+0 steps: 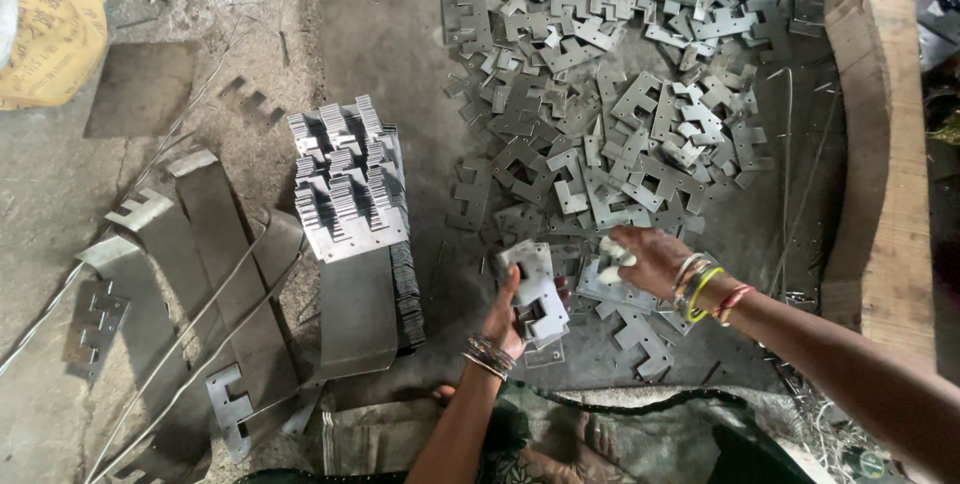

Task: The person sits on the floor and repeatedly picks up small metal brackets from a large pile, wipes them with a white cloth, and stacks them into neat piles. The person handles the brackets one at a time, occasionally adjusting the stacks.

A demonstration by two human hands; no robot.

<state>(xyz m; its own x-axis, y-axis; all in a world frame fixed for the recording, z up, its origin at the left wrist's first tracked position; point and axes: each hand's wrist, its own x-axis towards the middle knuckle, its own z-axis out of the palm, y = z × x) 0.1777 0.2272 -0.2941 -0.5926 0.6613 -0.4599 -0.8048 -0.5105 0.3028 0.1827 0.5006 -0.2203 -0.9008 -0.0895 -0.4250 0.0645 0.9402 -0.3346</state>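
Grey steel dominates our view: our left hand (503, 319), at about 6 o'clock, is curled around a small stack of notched plates (535, 292), while our right hand (655, 259), just toward 3 o'clock of it, pinches a pale scrap (612, 256) in its fingertips above the loose plates (610, 124) scattered on the floor (390, 44) toward 12 o'clock. At 9 o'clock of our left hand stands a neat upright bundle of plates (345, 179), with long bent strips (215, 244) farther out, a yellow sack (55, 24) at 10 o'clock, and a wooden block (880, 134) at 3 o'clock.
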